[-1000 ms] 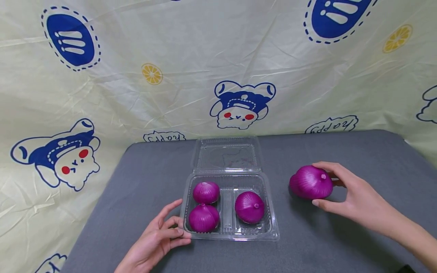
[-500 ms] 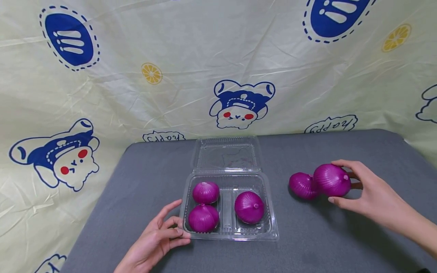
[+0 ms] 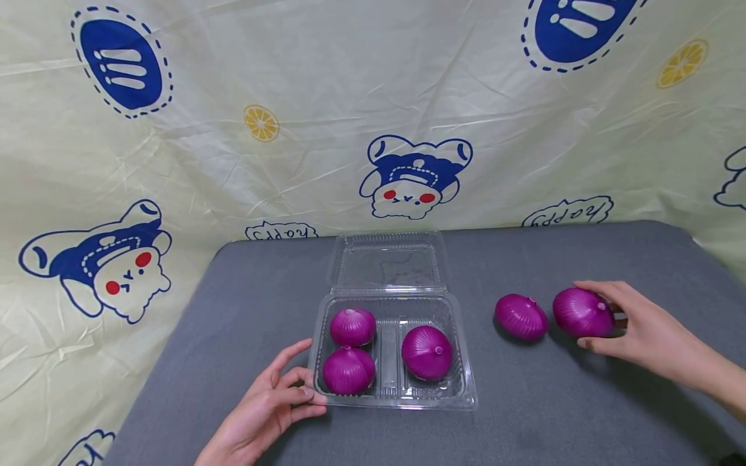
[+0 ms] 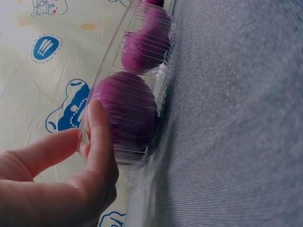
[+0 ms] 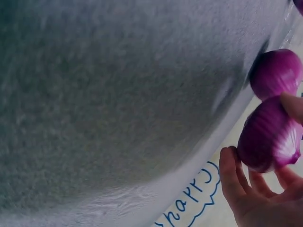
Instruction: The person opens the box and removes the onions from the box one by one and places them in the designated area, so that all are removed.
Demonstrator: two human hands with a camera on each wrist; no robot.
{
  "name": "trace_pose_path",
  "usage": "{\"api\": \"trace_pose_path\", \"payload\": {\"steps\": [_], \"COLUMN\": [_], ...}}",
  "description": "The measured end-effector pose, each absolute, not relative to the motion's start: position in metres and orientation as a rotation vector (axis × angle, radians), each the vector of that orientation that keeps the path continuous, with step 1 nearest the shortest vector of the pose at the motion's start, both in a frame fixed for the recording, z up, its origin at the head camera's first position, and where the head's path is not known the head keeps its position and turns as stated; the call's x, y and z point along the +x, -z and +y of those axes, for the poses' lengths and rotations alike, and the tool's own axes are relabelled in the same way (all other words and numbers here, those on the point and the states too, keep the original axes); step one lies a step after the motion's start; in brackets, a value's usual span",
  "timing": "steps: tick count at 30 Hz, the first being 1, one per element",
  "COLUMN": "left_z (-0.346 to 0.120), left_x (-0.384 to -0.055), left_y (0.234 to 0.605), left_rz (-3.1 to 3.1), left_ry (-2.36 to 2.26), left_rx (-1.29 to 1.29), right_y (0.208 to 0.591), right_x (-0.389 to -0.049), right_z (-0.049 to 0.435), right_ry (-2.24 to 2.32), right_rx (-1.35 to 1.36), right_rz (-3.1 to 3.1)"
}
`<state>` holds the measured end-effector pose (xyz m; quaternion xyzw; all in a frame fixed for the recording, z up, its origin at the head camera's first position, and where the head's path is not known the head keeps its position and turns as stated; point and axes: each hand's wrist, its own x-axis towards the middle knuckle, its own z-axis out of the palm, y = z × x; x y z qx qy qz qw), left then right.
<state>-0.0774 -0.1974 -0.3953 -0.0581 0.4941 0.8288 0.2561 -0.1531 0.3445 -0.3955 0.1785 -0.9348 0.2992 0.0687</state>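
Observation:
My left hand [image 3: 265, 404] pinches the near left corner of a clear plastic clamshell container [image 3: 387, 382], whose lid [image 3: 387, 262] lies back. Two red onions sit in its left compartment, one onion [image 3: 352, 327] behind another onion [image 3: 348, 371]. A third onion [image 3: 427, 353] fills part of the right compartment. Over the table to the right, my right hand [image 3: 653, 333] holds a red onion [image 3: 583, 312] between thumb and fingers. Left of it lies a loose onion [image 3: 520, 317]. The left wrist view shows thumb and fingers on the container's rim [image 4: 105, 66].
A grey cloth covers the table [image 3: 245, 323]. Behind and to the left hangs a pale printed sheet [image 3: 315, 77], meeting the table's back edge just behind the container lid.
My right hand has drawn one onion rightward and slightly down, away from the loose onion, so a gap shows between them. The left hand and container have stayed in place.

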Motion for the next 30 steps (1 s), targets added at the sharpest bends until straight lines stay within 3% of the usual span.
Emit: {"api": "trace_pose_path", "payload": {"steps": [30], "left_z": [-0.1974], "left_x": [-0.0781], "left_y": [0.3943], "left_rz": [1.347], "left_ry": [-2.247], "left_rx": [-0.174], "right_y": [0.3984], "right_x": [-0.1597], "right_z": [0.3512], "right_ry": [-0.836], "right_rx": [0.526], "right_rz": [-3.055]}}
